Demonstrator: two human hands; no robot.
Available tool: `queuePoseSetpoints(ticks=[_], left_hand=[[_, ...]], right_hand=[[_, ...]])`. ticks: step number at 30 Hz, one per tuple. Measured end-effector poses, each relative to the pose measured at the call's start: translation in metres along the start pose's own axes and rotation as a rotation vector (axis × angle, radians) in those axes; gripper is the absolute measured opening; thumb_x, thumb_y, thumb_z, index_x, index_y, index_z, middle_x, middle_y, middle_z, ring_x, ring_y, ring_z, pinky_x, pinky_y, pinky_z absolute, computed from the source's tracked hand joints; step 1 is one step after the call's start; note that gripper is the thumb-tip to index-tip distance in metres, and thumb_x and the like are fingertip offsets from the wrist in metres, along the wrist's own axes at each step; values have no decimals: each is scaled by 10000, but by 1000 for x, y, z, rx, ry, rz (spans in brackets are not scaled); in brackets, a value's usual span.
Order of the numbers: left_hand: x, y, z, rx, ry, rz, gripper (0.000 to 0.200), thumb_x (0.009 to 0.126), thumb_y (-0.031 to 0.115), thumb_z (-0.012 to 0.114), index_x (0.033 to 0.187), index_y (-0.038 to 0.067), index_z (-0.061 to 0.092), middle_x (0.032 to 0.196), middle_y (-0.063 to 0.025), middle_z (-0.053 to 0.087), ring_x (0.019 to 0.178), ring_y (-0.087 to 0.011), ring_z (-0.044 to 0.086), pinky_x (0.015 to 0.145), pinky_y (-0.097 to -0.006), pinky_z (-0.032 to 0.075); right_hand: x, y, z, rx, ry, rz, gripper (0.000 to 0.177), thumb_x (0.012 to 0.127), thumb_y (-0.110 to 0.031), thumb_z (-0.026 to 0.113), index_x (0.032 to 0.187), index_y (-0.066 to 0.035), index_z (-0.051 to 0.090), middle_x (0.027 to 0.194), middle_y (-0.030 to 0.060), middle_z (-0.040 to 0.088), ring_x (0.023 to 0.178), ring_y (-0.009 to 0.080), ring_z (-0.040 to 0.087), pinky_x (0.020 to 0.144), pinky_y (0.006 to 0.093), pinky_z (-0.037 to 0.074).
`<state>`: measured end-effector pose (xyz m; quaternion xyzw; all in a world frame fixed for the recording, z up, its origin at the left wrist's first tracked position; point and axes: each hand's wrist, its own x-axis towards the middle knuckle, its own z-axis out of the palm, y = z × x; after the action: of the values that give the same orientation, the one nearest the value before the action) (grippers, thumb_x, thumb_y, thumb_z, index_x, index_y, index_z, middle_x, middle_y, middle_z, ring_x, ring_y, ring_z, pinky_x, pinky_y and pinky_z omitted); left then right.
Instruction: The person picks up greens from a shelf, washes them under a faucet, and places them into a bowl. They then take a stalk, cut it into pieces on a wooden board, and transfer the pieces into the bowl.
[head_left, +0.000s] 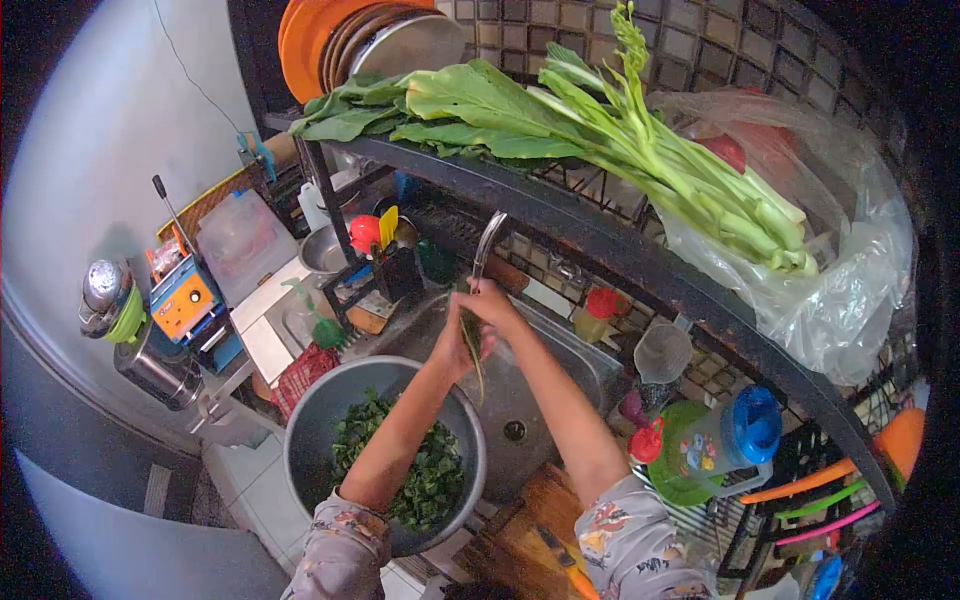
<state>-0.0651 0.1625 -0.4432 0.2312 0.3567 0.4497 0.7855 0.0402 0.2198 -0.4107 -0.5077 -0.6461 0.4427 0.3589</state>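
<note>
Under the tap [488, 245], both hands meet over the metal sink [515, 395]. My left hand [453, 348] is closed around a long green leaf [473, 345] whose thin pale stem hangs down below. My right hand [490, 308] grips the upper part of the same leaf, close to the spout. Some of the fingers overlap, and part of the leaf is hidden behind them. Beneath my left forearm is a large grey basin [300, 465] holding chopped dark greens [430, 470].
A black rack [560, 212] crosses above the sink, bearing leafy vegetables [600, 140] and a plastic bag [850, 290]. A knife [568, 565] lies on the wooden cutting board [520, 550]. At right stands a blue-lidded jug [715, 450].
</note>
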Motion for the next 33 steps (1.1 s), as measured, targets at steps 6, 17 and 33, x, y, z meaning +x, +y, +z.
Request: queuePoseSetpoints(ticks=[6,17,33], left_hand=[[-4,1,-3,261,-180,-90,374,904,433,452,1045,90,505,819,-30,562,726,-153,575,660,-318,483],[-1,0,4,112,3,141,263,883,281,537,1043,80,481,899,-43,581,768,-187,629,661,-313,534],[4,8,5,276,-8,85,294,900,363,517,983,85,470,821,-69,545,648,-190,563,568,-327,489]], right_hand=[[-7,-15,-9,561,36,56,360,802,-126,636,1119,-16,506,978,74,555,738,147,573,671,283,458],[-28,-19,-28,345,-305,121,443,809,-62,507,1250,-68,461,1198,96,530,1041,199,520,848,347,425],[-39,28,-77,-708,776,45,475,801,-362,538,1142,-34,491,1146,199,498,1099,360,452,972,460,315]])
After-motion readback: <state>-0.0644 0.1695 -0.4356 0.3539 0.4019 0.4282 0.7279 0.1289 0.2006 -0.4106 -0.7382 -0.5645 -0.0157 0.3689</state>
